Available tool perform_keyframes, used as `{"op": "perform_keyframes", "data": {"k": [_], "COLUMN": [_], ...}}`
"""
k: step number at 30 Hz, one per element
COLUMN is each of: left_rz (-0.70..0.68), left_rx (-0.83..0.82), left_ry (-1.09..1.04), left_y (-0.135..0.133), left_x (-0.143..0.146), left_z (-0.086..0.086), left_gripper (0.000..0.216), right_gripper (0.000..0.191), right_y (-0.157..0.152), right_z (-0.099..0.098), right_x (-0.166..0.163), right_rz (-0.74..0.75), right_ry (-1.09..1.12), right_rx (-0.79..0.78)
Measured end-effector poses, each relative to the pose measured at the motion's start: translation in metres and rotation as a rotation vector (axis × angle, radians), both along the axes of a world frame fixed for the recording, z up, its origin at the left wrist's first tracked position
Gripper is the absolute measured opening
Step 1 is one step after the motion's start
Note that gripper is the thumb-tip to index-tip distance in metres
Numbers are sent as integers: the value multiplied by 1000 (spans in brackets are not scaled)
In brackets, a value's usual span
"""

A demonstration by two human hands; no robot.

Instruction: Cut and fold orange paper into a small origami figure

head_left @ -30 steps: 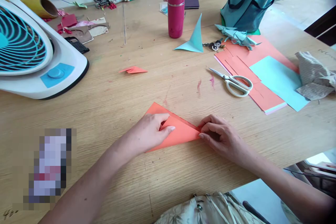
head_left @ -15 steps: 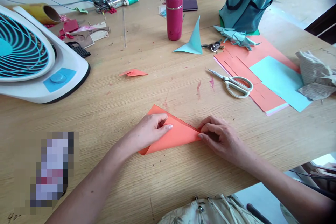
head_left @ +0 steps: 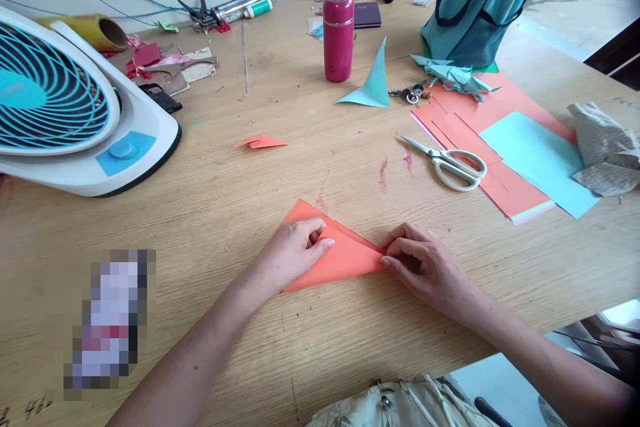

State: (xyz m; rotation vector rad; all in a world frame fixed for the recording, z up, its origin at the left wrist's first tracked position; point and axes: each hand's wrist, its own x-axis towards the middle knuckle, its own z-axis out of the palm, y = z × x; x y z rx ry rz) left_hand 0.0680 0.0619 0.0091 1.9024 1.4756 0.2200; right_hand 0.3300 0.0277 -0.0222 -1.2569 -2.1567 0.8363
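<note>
A sheet of orange paper [head_left: 345,257], folded over into a roughly triangular shape, lies on the wooden table in front of me. My left hand [head_left: 300,247] rests on its left part, fingers curled and thumb pressing the upper layer. At the pointed right end, my right hand [head_left: 417,259] pinches the tip between thumb and fingers. A strip of the lower layer shows along the far edge. The paper's left end is partly hidden under my left hand and wrist. Beyond the hands lies a small folded orange paper piece [head_left: 263,141].
White-handled scissors [head_left: 457,169] lie right, beside orange and light-blue paper sheets [head_left: 540,160]. Farther back stand a magenta flask [head_left: 339,40], a folded blue paper piece [head_left: 370,87] and a teal bag [head_left: 475,13]. A fan [head_left: 145,140] stands left, above a pixelated object [head_left: 110,320].
The curled fold at the paper's near left has flattened under my left hand. The right hand keeps its pinch on the tip. The whole view has shifted slightly.
</note>
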Motion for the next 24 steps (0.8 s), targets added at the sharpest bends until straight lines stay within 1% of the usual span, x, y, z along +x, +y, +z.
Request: {"op": "perform_keyframes", "data": {"k": [2, 4, 8, 10, 14, 19, 24], "left_rz": [-36, -106, -236, -270, -312, -293, -283], "left_rx": [61, 157, 344, 381, 366, 351, 269], "left_ry": [31, 42, -20, -57, -89, -137, -262], "left_y": [0, 1, 6, 9, 13, 10, 6], "left_x": [1, 1, 2, 3, 2, 1, 1], "left_z": [0, -1, -6, -8, -8, 0, 10], "left_gripper": [30, 24, 4, 4, 7, 9, 16], "right_gripper": [23, 23, 24, 24, 25, 20, 16], "right_y": [0, 0, 0, 0, -1, -2, -4], "right_z": [-1, -1, -1, 0, 1, 2, 2], "right_x": [0, -1, -1, -1, 0, 3, 4], "right_rz": [-4, -6, -8, -7, -13, -20, -8], "right_ry": [0, 1, 2, 3, 36, 182, 294], "right_rx": [5, 4, 10, 9, -4, -24, -6]}}
